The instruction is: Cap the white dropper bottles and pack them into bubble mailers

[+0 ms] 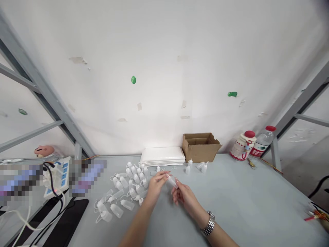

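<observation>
translucent plastic bottles [123, 192], matt grey tabletop [244, 192], brown cardboard box [200, 147], shiny metal watch [208, 223]

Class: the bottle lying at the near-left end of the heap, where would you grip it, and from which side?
Probably pinch the bottle across its body, coming from above. It lies on its side on the table, so the broad body faces up and gives more hold than the narrow nozzle end.

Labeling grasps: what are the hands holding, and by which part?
A clear bottle: the right hand holds its lower body, the left hand pinches its upper end, apparently the cap.
</observation>
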`<state>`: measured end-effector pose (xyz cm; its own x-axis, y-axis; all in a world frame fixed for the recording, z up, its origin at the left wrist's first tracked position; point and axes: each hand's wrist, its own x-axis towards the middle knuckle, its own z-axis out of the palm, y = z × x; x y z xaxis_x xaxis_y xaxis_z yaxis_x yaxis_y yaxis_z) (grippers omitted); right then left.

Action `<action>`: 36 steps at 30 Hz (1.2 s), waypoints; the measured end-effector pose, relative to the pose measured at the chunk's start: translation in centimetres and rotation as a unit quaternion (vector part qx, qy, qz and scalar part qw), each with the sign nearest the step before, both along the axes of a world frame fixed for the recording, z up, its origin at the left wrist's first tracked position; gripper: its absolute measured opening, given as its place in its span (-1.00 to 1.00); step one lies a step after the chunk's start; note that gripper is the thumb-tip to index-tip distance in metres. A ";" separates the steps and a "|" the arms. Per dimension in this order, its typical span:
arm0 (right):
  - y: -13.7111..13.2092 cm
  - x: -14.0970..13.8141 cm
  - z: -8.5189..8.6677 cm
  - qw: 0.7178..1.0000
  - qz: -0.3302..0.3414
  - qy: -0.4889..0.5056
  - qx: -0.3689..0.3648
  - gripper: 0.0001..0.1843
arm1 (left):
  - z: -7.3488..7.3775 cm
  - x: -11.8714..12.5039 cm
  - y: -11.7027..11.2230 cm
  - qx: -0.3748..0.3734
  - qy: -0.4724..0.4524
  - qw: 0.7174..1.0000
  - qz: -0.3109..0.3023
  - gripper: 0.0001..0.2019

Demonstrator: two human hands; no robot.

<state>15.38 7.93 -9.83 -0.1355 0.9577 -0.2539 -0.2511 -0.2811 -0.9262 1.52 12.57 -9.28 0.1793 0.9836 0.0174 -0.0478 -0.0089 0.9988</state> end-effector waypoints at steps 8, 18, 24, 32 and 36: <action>0.3 0.5 -0.6 0.982 -0.109 -0.108 0.112 -0.51 | 0.1 0.2 -0.1 -0.043 -0.038 0.998 0.015 -0.71; 0.4 0.8 0.1 0.998 -0.010 0.068 -0.012 -0.44 | 0.2 0.3 -0.2 0.028 0.004 1.000 -0.008 -0.71; 0.7 1.1 0.1 0.998 -0.036 -0.011 0.049 -0.53 | -0.1 0.5 -0.3 0.049 0.019 0.999 0.010 -0.71; 0.3 1.8 0.0 0.973 0.090 0.205 -0.052 -0.64 | 0.4 0.8 -0.7 0.096 0.032 0.995 -0.021 -0.71; 0.7 1.7 -0.5 0.976 0.055 0.207 -0.047 -0.64 | -0.6 1.3 -0.6 0.070 0.037 0.996 0.040 -0.69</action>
<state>17.13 8.61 -10.33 -0.3464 0.9066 -0.2411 -0.5612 -0.4062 -0.7212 2.83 11.97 -9.87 0.1054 0.9837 0.1455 0.0325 -0.1496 0.9882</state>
